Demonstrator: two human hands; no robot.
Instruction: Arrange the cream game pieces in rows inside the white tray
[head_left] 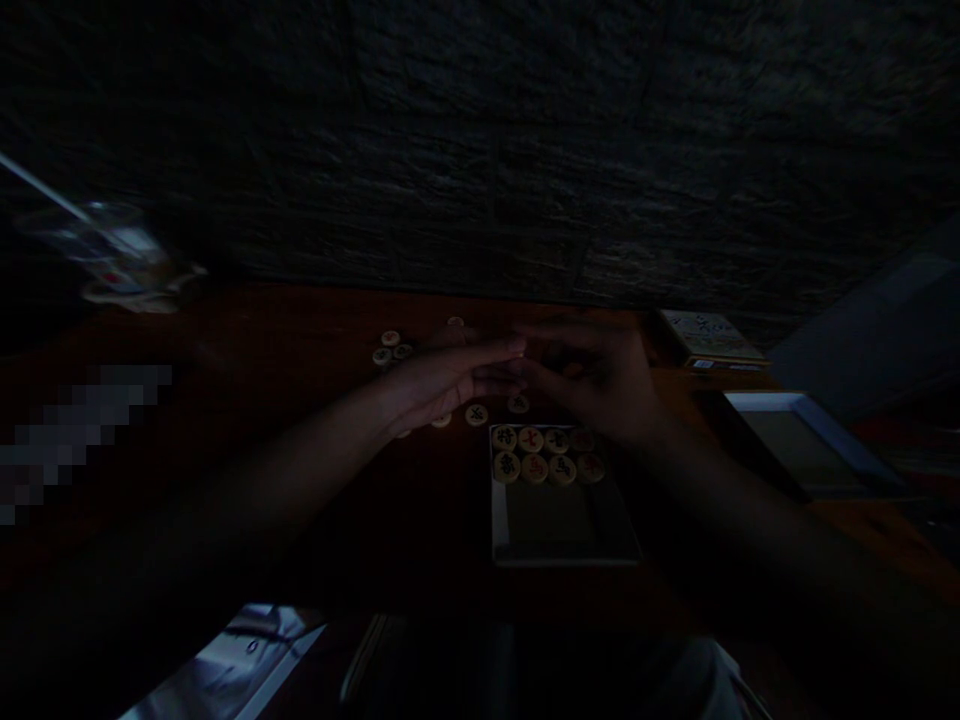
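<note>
In dim light my left hand (450, 385) and my right hand (611, 385) meet above the table, just beyond an open box tray. My left thumb and fingers are closed towards the right hand's fingertips, which are bent in a pinch. A small pale spot shows where they touch; what they hold is too dark to make out. The tray (566, 555) holds two rows of round Chinese chess pieces (535, 468), with red or black characters, at its far end. Loose pieces, among them one chess piece (476, 414), lie under and beside my left hand.
A small printed box (709, 338) and an open box lid (862, 460) lie at the right. A clear plastic cup (124, 250) with a straw stands at the far left. Behind the wooden table (300, 310) rises a dark stone wall (465, 180).
</note>
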